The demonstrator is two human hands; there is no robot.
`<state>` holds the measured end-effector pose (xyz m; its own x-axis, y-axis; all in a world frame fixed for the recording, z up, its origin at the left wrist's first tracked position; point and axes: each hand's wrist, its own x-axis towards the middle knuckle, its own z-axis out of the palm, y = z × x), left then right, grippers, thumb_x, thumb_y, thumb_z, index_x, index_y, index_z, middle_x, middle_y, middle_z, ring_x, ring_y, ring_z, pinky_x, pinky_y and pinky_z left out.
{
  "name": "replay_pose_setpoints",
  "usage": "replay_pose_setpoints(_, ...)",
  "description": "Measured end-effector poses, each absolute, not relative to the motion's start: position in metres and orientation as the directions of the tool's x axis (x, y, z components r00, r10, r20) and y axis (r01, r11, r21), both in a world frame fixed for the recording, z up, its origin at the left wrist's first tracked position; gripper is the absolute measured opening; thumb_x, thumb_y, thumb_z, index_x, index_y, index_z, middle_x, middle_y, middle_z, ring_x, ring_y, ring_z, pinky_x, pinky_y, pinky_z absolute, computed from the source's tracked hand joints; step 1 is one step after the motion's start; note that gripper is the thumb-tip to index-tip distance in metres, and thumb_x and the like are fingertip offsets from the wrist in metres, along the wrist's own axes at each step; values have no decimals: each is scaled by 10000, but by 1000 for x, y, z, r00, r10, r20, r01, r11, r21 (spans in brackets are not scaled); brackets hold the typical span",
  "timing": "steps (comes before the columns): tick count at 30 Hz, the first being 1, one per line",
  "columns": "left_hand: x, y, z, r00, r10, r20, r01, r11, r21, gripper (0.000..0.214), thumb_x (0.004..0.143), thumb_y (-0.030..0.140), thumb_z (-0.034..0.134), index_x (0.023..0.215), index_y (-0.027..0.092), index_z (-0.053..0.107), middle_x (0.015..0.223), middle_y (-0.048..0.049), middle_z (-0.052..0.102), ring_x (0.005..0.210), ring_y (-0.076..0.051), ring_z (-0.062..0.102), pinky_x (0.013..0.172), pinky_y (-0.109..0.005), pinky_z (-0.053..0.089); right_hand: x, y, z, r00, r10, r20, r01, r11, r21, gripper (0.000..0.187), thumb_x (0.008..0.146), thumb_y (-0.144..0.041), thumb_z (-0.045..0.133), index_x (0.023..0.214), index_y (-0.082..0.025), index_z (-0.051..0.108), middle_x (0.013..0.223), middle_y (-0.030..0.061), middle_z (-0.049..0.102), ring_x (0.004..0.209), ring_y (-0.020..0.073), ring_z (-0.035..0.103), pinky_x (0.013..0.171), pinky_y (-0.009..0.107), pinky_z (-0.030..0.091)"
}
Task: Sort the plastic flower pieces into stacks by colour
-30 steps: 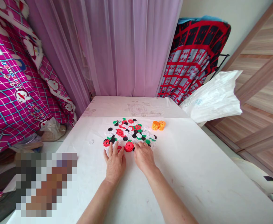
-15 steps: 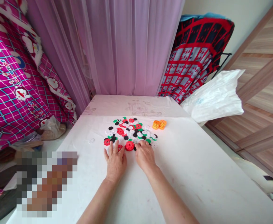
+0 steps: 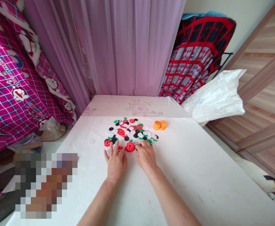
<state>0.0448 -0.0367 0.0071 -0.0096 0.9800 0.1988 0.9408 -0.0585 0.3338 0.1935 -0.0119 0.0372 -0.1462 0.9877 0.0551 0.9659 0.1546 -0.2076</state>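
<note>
A pile of small round plastic discs [image 3: 131, 132] in red, black, green and white lies on the white table [image 3: 198, 175]. My left hand [image 3: 115, 162] rests flat at the pile's near edge, fingers spread and touching the nearest discs. My right hand [image 3: 146, 155] lies beside it, fingers curled down onto discs at the pile's near right side; what the fingertips hold is hidden. A larger red disc [image 3: 130, 146] sits between the two hands. Two short stacks of orange discs [image 3: 160, 125] stand just right of the pile.
A pink curtain [image 3: 128, 47] hangs behind the table. A magenta patterned blanket [image 3: 12, 81] is at the left, a red and black blanket [image 3: 198, 53] at the back right. A white plastic bag [image 3: 217, 97] lies off the table's right edge. One white disc [image 3: 91, 142] sits alone at the left.
My right hand has crept slightly forward into the pile and its fingers have curled. The left hand has stayed in place.
</note>
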Motion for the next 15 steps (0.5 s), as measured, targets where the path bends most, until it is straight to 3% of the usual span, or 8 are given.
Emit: replay_pose_setpoints(15, 44, -32, 5, -44, 979, 197, 924, -35, 382, 269, 903, 301, 551, 1094, 270, 737, 1517, -98, 478, 1475, -383, 272, 1147, -688, 191, 183, -11, 39, -147, 988, 56, 966, 155, -208, 216, 890, -200, 541, 1015, -156, 712, 1106, 127, 663, 1081, 276, 564, 933, 375, 431)
